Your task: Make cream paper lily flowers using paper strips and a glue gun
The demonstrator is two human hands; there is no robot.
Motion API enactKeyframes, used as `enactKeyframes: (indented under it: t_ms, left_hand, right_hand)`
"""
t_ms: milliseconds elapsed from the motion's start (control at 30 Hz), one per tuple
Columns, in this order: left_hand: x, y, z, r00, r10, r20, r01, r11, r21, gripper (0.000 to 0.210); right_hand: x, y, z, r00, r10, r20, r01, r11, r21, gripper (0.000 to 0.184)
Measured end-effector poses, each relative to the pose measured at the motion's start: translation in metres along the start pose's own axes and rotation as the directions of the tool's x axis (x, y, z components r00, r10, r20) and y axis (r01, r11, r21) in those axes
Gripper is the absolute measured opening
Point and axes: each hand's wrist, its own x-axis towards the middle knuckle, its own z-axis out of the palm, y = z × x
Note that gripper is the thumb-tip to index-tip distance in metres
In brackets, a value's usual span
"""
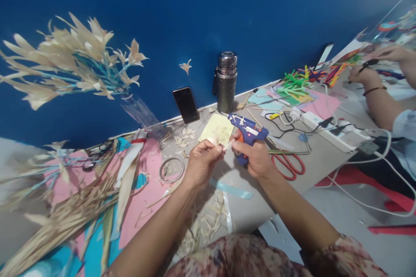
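Note:
My right hand [256, 156] is wrapped round a blue hot glue gun [248, 130] with an orange trigger, its nozzle pointing up and left. With thumb and forefinger, my left hand [203, 160] pinches a small pale husk piece [212, 141]. Between the two hands a whitish strip [228, 144] shows, and my right thumb touches it. Behind my fingers lies a yellow paper sheet [212, 126] with pale scraps on it. Red-handled scissors [292, 166] rest just right of my right hand.
A clear vase [143, 114] of pale husk flowers leans at the left. A phone [186, 104] and a dark flask [226, 82] stand by the blue wall. Dried husks [74, 199], a tape ring [171, 169] and a white power strip [328, 132] lie around. Another person's hand [364, 75] works far right.

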Motion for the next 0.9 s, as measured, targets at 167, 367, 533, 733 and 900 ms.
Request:
enactKeyframes:
  t_ms: [167, 367, 533, 733, 900]
  left_hand:
    - [-0.001, 0.003, -0.001, 0.998, -0.055, -0.009, 0.054, 0.997, -0.048, 0.038]
    - [-0.003, 0.003, -0.002, 0.998, -0.065, -0.02, 0.065, 0.997, -0.033, 0.041]
    - [-0.002, 0.003, -0.004, 0.998, -0.036, -0.045, 0.036, 0.999, 0.001, 0.041]
    - [0.002, 0.011, -0.009, 0.997, 0.033, -0.073, -0.027, 0.996, 0.081, 0.037]
    - [-0.001, 0.007, -0.012, 0.994, 0.089, -0.059, -0.074, 0.972, 0.221, 0.029]
  right_hand:
    - [0.001, 0.001, 0.001, 0.999, 0.03, -0.019, -0.029, 0.998, 0.053, 0.027]
    - [0.002, 0.001, 0.0, 0.997, 0.08, -0.009, -0.078, 0.989, 0.125, 0.031]
    - [0.003, 0.002, 0.0, 0.994, 0.107, 0.007, -0.107, 0.987, 0.118, 0.031]
    - [0.002, 0.0, 0.0, 0.992, 0.124, 0.028, -0.126, 0.988, 0.088, 0.027]
    - [0.0, 0.0, 0.003, 0.995, 0.096, 0.013, -0.097, 0.995, 0.038, 0.026]
